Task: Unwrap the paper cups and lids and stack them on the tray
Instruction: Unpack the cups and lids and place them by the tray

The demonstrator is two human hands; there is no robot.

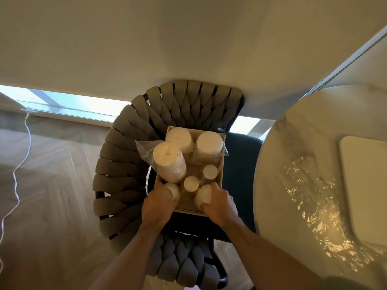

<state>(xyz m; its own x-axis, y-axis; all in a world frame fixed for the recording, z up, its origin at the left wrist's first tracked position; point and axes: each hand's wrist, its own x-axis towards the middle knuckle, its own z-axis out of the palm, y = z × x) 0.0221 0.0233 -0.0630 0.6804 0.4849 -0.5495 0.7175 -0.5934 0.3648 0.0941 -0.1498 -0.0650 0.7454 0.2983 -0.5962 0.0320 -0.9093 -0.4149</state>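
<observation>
reaching into the box [221,164] at frame centre, the left hand [158,204] and right hand [219,203] each grip a wrapped cup stack, likely to lift toward the tray [364,185] at right for unwrapping.

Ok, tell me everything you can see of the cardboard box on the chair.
The cardboard box is open-topped, pale and rectangular, sitting on the dark seat of the woven chair. It holds upright plastic-wrapped stacks, three wide at the far end and four narrow nearer. The left hand and right hand each grip a narrow stack at its near edge.
</observation>
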